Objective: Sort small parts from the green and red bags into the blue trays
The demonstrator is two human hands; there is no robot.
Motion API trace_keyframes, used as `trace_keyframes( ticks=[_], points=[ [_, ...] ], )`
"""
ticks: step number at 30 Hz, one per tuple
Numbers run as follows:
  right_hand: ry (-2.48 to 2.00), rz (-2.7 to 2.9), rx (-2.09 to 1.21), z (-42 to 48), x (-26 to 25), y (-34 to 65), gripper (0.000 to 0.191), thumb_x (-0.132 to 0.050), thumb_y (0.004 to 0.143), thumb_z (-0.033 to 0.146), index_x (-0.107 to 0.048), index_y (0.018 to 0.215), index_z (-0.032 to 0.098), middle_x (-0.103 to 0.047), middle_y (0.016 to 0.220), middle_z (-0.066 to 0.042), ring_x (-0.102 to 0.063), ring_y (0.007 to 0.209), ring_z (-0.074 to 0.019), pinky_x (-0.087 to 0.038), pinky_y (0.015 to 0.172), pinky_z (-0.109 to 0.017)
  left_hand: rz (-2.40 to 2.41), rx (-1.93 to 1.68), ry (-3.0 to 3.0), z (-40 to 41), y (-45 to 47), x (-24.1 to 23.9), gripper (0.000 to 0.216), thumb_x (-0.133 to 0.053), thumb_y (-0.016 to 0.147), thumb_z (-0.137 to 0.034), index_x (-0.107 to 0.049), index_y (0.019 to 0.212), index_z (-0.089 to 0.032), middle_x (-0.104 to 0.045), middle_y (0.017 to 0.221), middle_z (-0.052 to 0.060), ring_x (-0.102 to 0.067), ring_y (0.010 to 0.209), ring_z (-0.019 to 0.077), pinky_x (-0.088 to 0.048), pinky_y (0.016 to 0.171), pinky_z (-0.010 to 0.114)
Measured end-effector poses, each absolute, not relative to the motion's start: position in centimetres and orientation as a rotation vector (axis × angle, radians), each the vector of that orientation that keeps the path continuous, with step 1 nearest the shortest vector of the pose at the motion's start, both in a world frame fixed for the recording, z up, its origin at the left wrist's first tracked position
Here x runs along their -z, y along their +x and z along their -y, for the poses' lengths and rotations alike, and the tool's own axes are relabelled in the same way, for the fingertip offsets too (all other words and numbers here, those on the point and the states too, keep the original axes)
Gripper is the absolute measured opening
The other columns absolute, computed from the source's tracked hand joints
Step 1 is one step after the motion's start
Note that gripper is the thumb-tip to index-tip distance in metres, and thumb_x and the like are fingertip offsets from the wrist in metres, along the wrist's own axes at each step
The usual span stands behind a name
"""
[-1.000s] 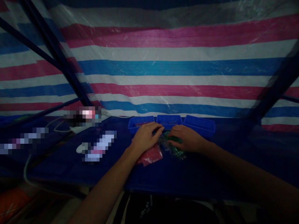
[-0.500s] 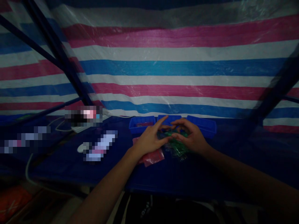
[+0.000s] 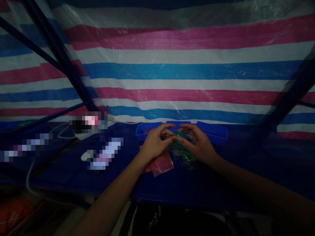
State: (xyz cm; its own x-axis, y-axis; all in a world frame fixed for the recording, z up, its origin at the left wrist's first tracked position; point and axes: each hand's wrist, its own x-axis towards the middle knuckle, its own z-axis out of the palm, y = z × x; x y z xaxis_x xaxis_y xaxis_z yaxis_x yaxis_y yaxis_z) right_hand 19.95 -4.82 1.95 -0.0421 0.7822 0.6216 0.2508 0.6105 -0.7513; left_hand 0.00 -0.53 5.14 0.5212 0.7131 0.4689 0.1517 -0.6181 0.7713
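A bunch of green clear-plastic packets lies on the blue table, with its upper part between my hands. My left hand curls around the left side of the bunch, its thumb reaching across to my other thumb. From the right, my right hand wraps its bent fingers and thumb about the green plastic. Some fingertips are hidden behind the packets. Red plastic packets lie flat below my left hand. What the green packets contain is too dark to make out.
Behind my hands stand a left blue bin, a middle blue bin and a right blue bin. On the left lie a white oval object, a blurred-out rectangle and a white cable. A striped sheet hangs behind.
My left hand's raised index finger has bent down, and its fingers have curled in toward the green packets. Both thumbs have come together, and the green packets have shifted slightly between the hands.
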Motion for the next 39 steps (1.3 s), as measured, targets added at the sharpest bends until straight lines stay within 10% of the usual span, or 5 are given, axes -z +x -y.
trace_keyframes(
  ticks=[9, 18, 39],
  points=[
    [-0.851, 1.521, -0.779, 3.7, -0.7, 20.0, 0.036, -0.078, 0.082, 0.038, -0.066, 0.112, 0.023, -0.074, 0.111, -0.007, -0.073, 0.103, -0.0233, -0.059, 0.097, -0.044, -0.759, -1.122, 2.146, 0.5, 0.0, -5.2, 0.022, -0.072, 0.089, -0.037, -0.065, 0.100, -0.019, -0.075, 0.095, 0.007, -0.071, 0.084, 0.0182, -0.059, 0.077, 0.034],
    [-0.966, 1.338, -0.735, 3.3, -1.1, 20.4, 0.033, -0.079, 0.079, 0.038, -0.059, 0.101, 0.022, -0.072, 0.094, -0.005, -0.073, 0.084, -0.0213, -0.064, 0.070, -0.033, -0.728, -1.202, 2.468, 0.8, -0.2, -5.7, 0.023, -0.069, 0.093, -0.034, -0.070, 0.114, -0.024, -0.069, 0.114, 0.007, -0.065, 0.101, 0.0193, -0.055, 0.088, 0.037],
    [-0.942, 1.489, -0.735, 3.7, -1.2, 20.1, 0.027, -0.076, 0.084, 0.037, -0.069, 0.105, 0.022, -0.074, 0.100, -0.006, -0.072, 0.090, -0.0213, -0.058, 0.087, -0.039, -0.826, -1.035, 2.387, 0.5, -0.4, -5.4, 0.024, -0.059, 0.098, -0.041, -0.070, 0.097, -0.020, -0.072, 0.092, 0.004, -0.066, 0.085, 0.0190, -0.050, 0.077, 0.033]
  ],
)
